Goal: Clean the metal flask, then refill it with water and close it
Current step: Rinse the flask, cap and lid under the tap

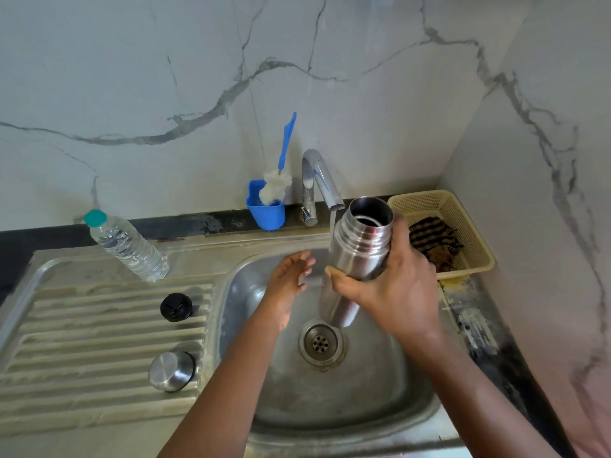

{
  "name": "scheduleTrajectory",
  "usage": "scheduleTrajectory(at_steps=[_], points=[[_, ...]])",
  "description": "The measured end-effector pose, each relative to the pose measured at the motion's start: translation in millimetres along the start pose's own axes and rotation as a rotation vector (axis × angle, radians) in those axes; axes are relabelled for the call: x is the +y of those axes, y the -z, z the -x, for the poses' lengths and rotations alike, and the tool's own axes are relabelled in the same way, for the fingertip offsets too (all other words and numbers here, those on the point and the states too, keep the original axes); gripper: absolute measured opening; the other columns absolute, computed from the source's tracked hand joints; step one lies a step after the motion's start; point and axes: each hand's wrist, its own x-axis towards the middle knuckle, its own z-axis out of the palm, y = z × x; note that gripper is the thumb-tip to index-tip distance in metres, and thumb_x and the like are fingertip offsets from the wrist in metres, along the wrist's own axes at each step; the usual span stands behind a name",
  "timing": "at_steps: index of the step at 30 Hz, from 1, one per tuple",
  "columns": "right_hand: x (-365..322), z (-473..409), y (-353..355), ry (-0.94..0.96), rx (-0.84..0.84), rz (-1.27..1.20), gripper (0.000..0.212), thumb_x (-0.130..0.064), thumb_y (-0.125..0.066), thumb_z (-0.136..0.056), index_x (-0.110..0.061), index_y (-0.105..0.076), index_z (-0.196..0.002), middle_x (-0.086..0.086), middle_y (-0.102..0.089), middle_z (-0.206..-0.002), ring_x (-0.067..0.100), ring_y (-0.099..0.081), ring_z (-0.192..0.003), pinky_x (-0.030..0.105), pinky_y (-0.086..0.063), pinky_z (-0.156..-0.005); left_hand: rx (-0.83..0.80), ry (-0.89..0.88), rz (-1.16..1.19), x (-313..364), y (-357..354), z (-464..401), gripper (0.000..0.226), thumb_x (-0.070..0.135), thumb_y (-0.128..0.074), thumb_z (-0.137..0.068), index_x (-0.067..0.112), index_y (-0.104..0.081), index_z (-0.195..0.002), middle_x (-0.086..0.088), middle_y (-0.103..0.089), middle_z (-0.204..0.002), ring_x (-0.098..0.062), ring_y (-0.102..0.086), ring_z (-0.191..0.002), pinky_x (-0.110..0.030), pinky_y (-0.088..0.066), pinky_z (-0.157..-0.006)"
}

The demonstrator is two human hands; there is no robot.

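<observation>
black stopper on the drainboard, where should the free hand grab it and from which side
Take the black stopper by its round rim, coming from above with the left hand. It lies flat on the drainboard ridges with its sides exposed, so fingers can pinch opposite edges.

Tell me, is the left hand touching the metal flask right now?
Apart. The head view shows a strip of sink basin between the left hand's open fingertips and the metal flask, which the right hand grips.

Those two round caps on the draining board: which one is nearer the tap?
The black cap. It sits farther up the ribbed board, toward the tap; the shiny metal cap lies below it, closer to the person.
</observation>
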Motion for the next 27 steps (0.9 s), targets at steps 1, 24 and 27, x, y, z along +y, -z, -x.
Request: scheduleTrajectory(at_steps=[1,24,27], points=[[2,0,-3,-0.031,-0.036,-0.005,0.088,-0.06,-0.078,-0.058,-0.037,-0.029,-0.127,-0.014,-0.064,-0.089,0.012,-0.064,-0.074,0.032,-0.053,-0.069,-0.005,-0.001,-0.002,0,-1,0,0.028,0.034,-0.053,-0.1,0.016,-0.065,-0.119,0.004,-0.074,-0.103,-0.015,-0.065,-0.1,-0.035,-0.047,-0.091],[93,25,-69,-0.501,-0.563,-0.438,0.076,-0.042,-0.082,-0.074,-0.043,-0.027,-0.126,-0.011,-0.063,-0.111,0.013,-0.066,-0.095,0.046,-0.058,-0.082,-0.137,0.062,-0.075,0,-10,9,0.027,0.034,-0.053,-0.101,0.025,-0.061,-0.125,0.006,-0.069,-0.123,-0.018,-0.065,-0.113,-0.043,-0.048,-0.1],[103,34,-78,-0.717,-0.574,-0.675,0.079,-0.047,-0.077,-0.078,-0.034,-0.029,-0.138,0.006,-0.062,-0.114,0.028,-0.068,-0.094,0.043,-0.061,-0.067,-0.213,0.12,-0.133,3,-8,9,0.028,0.035,-0.05,-0.102,0.027,-0.057,-0.127,0.003,-0.066,-0.126,-0.02,-0.067,-0.111,-0.039,-0.055,-0.091]])
